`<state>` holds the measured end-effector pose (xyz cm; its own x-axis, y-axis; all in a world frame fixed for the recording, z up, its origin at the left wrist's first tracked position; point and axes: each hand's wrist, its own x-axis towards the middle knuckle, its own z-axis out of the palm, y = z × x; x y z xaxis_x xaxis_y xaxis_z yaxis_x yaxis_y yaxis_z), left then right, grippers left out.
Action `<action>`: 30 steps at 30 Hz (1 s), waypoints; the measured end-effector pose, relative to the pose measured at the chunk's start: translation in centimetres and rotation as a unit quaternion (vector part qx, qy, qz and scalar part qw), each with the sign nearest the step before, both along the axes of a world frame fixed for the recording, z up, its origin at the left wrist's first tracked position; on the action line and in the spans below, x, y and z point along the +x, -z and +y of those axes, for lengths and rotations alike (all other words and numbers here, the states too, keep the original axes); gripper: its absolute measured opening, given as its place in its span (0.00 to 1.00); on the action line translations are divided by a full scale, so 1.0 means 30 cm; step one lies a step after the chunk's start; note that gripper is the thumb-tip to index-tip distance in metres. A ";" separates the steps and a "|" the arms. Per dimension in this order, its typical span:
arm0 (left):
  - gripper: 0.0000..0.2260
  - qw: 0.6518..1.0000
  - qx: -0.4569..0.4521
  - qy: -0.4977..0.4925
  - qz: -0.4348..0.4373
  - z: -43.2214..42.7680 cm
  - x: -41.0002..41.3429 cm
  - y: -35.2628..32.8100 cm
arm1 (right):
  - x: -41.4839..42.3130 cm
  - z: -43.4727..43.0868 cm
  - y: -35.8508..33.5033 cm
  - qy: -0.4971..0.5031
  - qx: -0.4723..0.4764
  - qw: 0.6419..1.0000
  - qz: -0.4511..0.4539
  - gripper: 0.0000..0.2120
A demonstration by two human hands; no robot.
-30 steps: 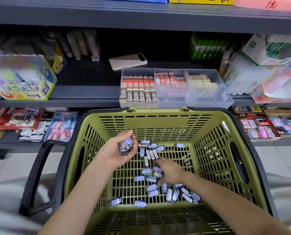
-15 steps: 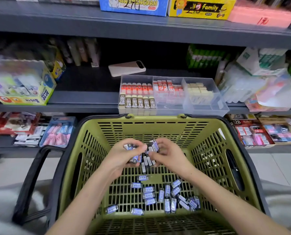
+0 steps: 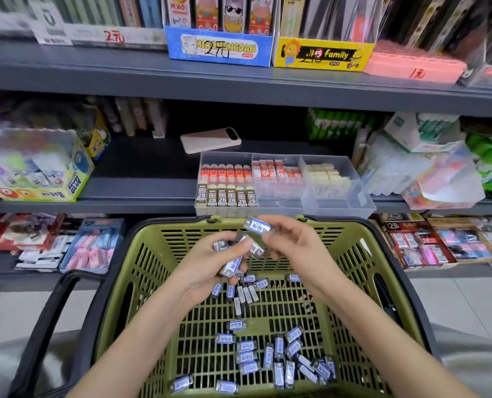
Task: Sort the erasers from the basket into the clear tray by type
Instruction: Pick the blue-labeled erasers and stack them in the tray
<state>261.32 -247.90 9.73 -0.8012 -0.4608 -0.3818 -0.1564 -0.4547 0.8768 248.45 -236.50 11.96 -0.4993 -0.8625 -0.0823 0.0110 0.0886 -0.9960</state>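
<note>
A green basket [image 3: 153,271] sits on my lap with several blue-and-white wrapped erasers [image 3: 246,356] loose on its floor. My left hand [image 3: 210,262] holds a small bundle of these erasers [image 3: 233,265] above the basket. My right hand [image 3: 293,248] pinches one blue-and-white eraser [image 3: 256,225] near the basket's far rim. The clear tray [image 3: 339,206] stands on the shelf just beyond. Its left section holds red and brown 2B erasers [image 3: 227,196], the middle red-and-white ones [image 3: 276,175], the right cream ones [image 3: 326,176].
A pink phone [image 3: 210,140] lies on the shelf behind the tray. A glue box [image 3: 38,173] stands at the left, plastic packs [image 3: 411,168] at the right. Boxed goods [image 3: 219,47] fill the upper shelf. More stationery [image 3: 428,242] lines the lower shelf.
Both hands rose from the basket floor toward its far rim. My right hand picked up an eraser and lifted it. The view tilted up, showing the upper shelf.
</note>
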 end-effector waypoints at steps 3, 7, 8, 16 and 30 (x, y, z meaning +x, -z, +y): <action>0.20 1.000 0.009 0.000 0.009 -0.025 -0.012 -0.014 | -0.102 -0.022 -0.049 0.044 -0.005 0.999 0.017 0.05; 0.21 0.999 -0.014 -0.033 0.040 -0.071 -0.020 -0.026 | -0.255 -0.107 -0.097 0.050 0.081 0.954 0.286 0.08; 0.19 0.998 -0.021 -0.041 0.051 -0.081 -0.021 -0.028 | -0.283 -0.139 -0.097 0.039 0.129 0.919 0.372 0.10; 0.13 0.993 -0.071 -0.063 0.072 -0.141 0.016 -0.014 | -0.358 -0.317 -0.027 -0.208 0.310 0.835 0.405 0.12; 0.09 0.992 -0.083 -0.074 0.061 -0.139 -0.028 -0.037 | -0.375 -0.284 0.008 -0.247 0.310 0.872 0.287 0.22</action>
